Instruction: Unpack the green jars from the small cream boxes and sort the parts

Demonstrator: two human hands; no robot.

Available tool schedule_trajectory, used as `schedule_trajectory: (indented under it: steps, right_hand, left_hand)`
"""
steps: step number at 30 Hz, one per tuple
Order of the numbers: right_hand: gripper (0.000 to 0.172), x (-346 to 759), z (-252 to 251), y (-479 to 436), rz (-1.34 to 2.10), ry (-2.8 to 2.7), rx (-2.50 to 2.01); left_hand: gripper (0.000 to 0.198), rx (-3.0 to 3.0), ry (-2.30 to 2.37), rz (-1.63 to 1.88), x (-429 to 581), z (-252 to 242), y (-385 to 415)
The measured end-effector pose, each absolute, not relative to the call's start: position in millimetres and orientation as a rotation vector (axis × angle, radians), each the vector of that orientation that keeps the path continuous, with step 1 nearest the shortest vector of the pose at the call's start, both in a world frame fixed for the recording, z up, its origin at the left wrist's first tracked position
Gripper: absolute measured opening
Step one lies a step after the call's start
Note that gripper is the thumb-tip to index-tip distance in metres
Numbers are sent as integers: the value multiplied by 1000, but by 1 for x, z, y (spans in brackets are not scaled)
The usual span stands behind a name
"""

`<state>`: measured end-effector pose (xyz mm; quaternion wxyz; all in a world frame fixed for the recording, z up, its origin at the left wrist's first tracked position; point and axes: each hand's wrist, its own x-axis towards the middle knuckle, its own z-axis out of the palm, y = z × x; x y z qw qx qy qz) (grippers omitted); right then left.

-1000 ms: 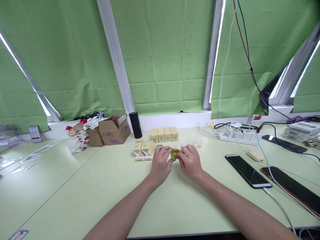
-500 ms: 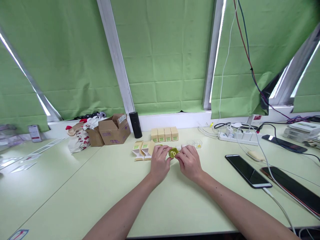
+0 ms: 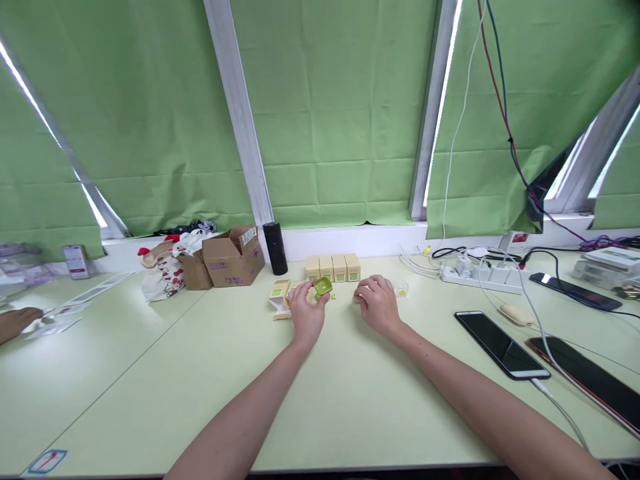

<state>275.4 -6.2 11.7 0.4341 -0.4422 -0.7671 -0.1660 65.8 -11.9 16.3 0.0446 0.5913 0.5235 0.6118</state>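
My left hand (image 3: 307, 317) is closed around the edge of a small olive-green square dish (image 3: 323, 287), its hollow side facing me. A little to the right, my right hand (image 3: 379, 307) is low over the table with its fingers curled together; whatever they pinch is hidden. Beside that hand lies a small clear plastic container (image 3: 401, 289) with a yellow bit inside. Behind the left fingers stands an open-fronted tan carton (image 3: 279, 297), partly covered. Several closed tan cartons with green labels (image 3: 339, 269) stand in a row behind.
A black cylinder (image 3: 275, 249) and a brown cardboard box (image 3: 233, 259) stand by the wall. On the right are a white power strip (image 3: 483, 277), cables and a phone (image 3: 501, 345) on a charging lead. Another person's hand (image 3: 19, 323) shows at the left edge.
My hands have parted: the left keeps the green dish and has moved left, the right has let go of it and moved right. Another person's hand has appeared at far left.
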Motion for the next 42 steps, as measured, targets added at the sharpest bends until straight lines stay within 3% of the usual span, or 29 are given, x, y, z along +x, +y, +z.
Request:
schedule_trajectory:
  steps: [13, 42]
  right_hand:
    - [21, 241, -6, 38, -466, -2087, -1436]
    - [21, 236, 2, 18, -460, -2118, -1478]
  left_hand:
    - [43, 1760, 1631, 1875, 64, 13, -8]
    - [46, 1660, 1625, 1772, 67, 15, -13]
